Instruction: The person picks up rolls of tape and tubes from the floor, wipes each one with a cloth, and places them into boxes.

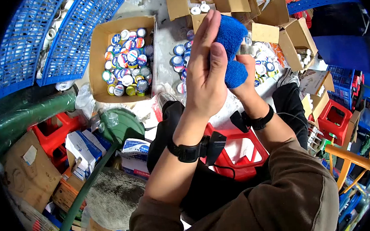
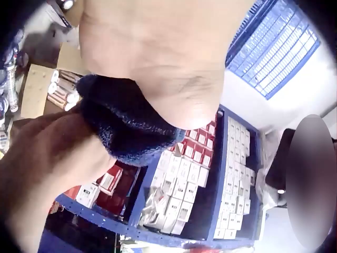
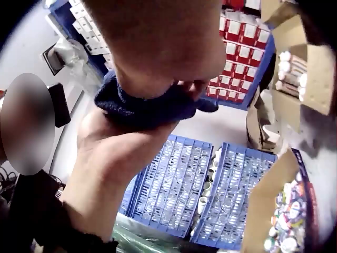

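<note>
A blue cloth point(image 1: 230, 33) is held between the two palms, in front of the chest. Straight fingers and thumb of the left hand point(image 1: 205, 69) press along its near side. The right hand point(image 1: 244, 79) is on the other side, partly covered by the cloth; its curled fingertips touch the cloth point(image 3: 142, 110) in the right wrist view. A small greyish thing point(image 1: 245, 49) shows beside the cloth near the right fingers; what it is cannot be told. In the left wrist view the cloth point(image 2: 129, 121) looks bunched between the hands.
An open carton point(image 1: 99, 89) of round-lidded containers stands ahead on the left, beside blue crates point(image 1: 74, 33). More small containers point(image 1: 180, 60) lie beyond the hands. Open boxes point(image 1: 181, 4) stand further back and right. A red stool point(image 1: 236, 172) stands between the legs.
</note>
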